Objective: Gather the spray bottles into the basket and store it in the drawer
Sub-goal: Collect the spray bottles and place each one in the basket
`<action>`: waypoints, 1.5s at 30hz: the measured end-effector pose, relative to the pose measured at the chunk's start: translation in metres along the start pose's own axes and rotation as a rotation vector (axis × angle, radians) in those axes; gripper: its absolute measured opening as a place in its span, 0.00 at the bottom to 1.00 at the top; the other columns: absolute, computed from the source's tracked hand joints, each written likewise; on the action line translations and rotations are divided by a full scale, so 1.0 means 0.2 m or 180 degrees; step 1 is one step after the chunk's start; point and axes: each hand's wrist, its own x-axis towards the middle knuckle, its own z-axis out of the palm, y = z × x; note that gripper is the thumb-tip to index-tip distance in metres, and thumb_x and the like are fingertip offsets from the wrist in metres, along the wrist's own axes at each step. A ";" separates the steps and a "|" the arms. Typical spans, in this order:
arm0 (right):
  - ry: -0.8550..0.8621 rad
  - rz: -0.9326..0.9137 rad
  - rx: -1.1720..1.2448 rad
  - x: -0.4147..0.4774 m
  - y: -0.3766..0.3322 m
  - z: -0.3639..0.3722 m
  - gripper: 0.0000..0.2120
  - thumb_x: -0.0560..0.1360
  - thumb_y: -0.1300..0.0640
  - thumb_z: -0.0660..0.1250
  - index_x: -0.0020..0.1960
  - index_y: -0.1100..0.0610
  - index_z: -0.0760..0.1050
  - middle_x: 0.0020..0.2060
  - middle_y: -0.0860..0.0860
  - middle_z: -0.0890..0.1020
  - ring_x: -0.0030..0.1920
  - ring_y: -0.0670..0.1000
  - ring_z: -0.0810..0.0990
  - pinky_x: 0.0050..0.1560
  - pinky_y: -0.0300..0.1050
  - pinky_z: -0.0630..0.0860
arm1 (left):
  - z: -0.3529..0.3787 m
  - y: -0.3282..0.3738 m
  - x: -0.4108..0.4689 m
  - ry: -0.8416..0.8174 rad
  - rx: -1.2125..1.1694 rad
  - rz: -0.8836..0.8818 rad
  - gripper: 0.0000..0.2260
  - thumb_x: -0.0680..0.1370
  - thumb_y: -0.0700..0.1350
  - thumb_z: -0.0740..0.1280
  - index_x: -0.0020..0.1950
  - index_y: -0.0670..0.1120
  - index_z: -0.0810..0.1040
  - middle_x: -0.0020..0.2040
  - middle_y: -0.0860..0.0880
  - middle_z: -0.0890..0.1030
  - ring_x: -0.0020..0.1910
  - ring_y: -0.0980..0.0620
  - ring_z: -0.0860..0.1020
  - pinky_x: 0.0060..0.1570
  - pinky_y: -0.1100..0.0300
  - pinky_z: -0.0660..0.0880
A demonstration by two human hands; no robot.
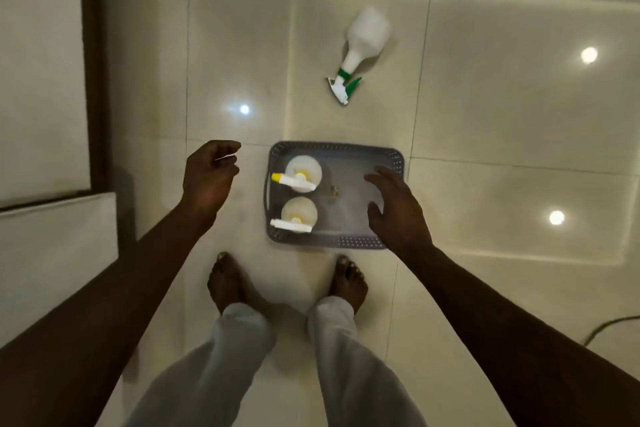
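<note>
A grey perforated basket [349,241] sits on the tiled floor just ahead of my feet. Two white spray bottles with yellow-and-white heads stand upright in its left half, one at the back [303,173] and one at the front [298,215]. A third white spray bottle [363,42] with a green trigger lies on its side on the floor beyond the basket. My right hand [398,211] hovers over the basket's right side, fingers spread and empty. My left hand [211,173] hangs left of the basket, fingers loosely curled, holding nothing.
White cabinet fronts with a dark frame [91,62] run along the left, with a lower white panel [59,253] beside my left arm. My bare feet [228,282] stand close behind the basket. A dark cable [609,324] lies at the right edge. Ceiling lights reflect on the glossy tiles.
</note>
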 end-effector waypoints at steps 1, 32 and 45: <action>0.0071 -0.0027 0.0030 0.04 -0.02 -0.07 0.27 0.77 0.66 0.69 0.75 0.57 0.75 0.79 0.53 0.71 0.78 0.55 0.70 0.74 0.44 0.67 | 0.01 0.08 0.03 0.0011 -0.0052 0.0007 0.20 0.77 0.29 0.65 0.57 0.53 0.82 0.60 0.50 0.83 0.63 0.46 0.82 0.66 0.48 0.78; 0.0918 0.1829 0.3858 1.62 -0.17 -0.03 0.28 0.85 0.50 0.66 0.82 0.55 0.63 0.74 0.55 0.73 0.65 0.58 0.81 0.62 0.51 0.82 | 1.08 0.73 1.23 -0.1840 0.0203 -0.0019 0.27 0.86 0.52 0.63 0.84 0.59 0.59 0.77 0.49 0.72 0.64 0.46 0.80 0.49 0.55 0.78; 0.1159 0.1643 0.3129 1.30 -0.32 -0.32 0.29 0.82 0.51 0.70 0.80 0.53 0.67 0.73 0.56 0.76 0.71 0.56 0.77 0.73 0.55 0.75 | 0.98 0.83 0.84 -0.1435 -0.0223 0.0301 0.29 0.84 0.45 0.65 0.84 0.59 0.59 0.72 0.50 0.78 0.66 0.47 0.81 0.56 0.57 0.83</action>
